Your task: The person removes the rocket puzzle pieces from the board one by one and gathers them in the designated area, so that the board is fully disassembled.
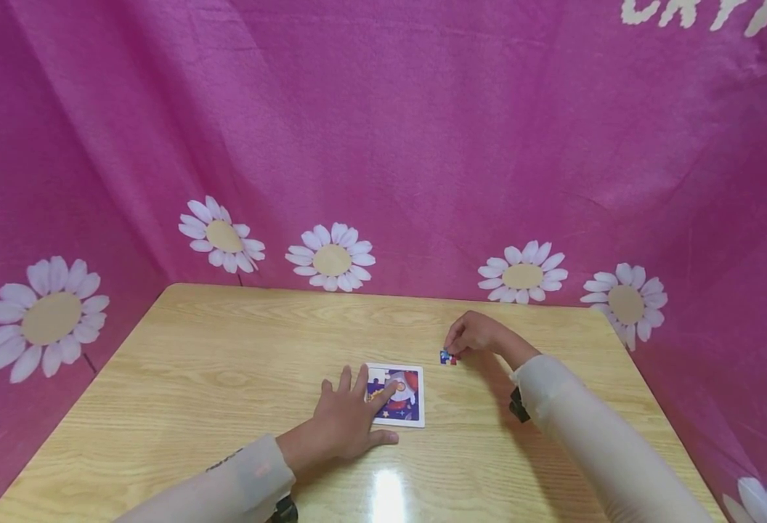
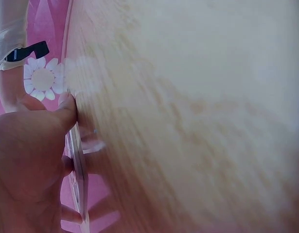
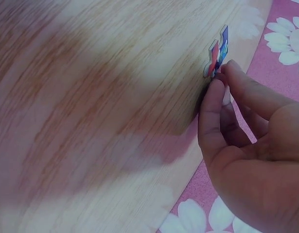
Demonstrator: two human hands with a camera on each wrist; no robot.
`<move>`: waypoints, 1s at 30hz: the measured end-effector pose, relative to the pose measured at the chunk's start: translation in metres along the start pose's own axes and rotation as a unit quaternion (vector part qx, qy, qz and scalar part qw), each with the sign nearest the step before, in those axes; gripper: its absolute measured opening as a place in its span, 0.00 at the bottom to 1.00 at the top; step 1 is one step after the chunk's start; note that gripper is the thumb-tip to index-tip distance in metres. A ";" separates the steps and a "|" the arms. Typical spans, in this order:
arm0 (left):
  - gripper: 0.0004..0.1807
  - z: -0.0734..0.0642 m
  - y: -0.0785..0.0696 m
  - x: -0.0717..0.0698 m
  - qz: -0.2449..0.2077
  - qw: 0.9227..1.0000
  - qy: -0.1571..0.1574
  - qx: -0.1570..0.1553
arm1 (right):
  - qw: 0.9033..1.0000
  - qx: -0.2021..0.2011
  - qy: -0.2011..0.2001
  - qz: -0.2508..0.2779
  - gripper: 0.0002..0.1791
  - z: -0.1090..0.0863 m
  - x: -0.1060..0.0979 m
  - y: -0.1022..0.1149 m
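A small square jigsaw puzzle (image 1: 410, 415) with a white frame and a rocket picture lies on the table, a pale gap showing at its upper left. Across its left side rests my left hand (image 1: 347, 421), fingers spread and straight, thumb near the lower edge. In the left wrist view the puzzle (image 2: 79, 170) appears edge-on beside the palm. To the right of the puzzle, my right hand (image 1: 481, 334) pinches a blue and red puzzle piece (image 1: 447, 357) between thumb and fingers. The right wrist view shows the piece (image 3: 217, 56) sticking out past the fingertips.
The wooden table (image 1: 226, 341) has a pink cloth (image 1: 390, 131) with white daisies hanging behind it and at both sides. Bright glare (image 1: 388, 494) falls on the tabletop near the front. Both forearms wear pale sleeves (image 1: 593, 428) with dark straps at the wrists.
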State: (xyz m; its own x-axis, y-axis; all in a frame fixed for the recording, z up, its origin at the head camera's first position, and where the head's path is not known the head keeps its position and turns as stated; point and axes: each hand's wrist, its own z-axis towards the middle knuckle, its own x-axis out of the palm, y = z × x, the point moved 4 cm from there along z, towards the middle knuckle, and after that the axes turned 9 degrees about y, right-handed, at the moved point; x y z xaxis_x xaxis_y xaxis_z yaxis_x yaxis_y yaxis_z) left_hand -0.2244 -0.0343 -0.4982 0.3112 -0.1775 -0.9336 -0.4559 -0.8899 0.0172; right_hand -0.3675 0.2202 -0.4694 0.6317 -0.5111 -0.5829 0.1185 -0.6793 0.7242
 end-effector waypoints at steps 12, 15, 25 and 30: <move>0.48 -0.001 -0.001 -0.001 0.007 1.000 0.001 -0.001 | 0.999 -0.035 0.029 0.027 0.07 0.002 0.016 0.026; 0.48 -0.002 -0.001 -0.001 0.012 1.000 -0.005 -0.001 | 0.997 -0.052 0.049 0.044 0.08 0.004 0.030 0.040; 0.49 -0.001 0.000 -0.002 0.002 1.000 0.000 0.001 | 0.990 -0.097 0.095 0.046 0.08 0.015 0.063 0.068; 0.49 -0.001 0.000 -0.002 -0.006 1.000 0.003 0.001 | 0.993 -0.069 0.089 0.014 0.07 0.018 0.070 0.072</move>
State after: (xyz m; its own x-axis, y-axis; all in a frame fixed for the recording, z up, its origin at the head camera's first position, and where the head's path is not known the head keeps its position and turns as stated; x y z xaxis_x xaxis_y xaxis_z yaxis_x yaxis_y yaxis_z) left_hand -0.2240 -0.0342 -0.4961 0.3222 -0.1690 -0.9315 -0.4542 -0.8909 0.0045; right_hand -0.3284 0.1259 -0.4647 0.7607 -0.4194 -0.4954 0.1950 -0.5804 0.7907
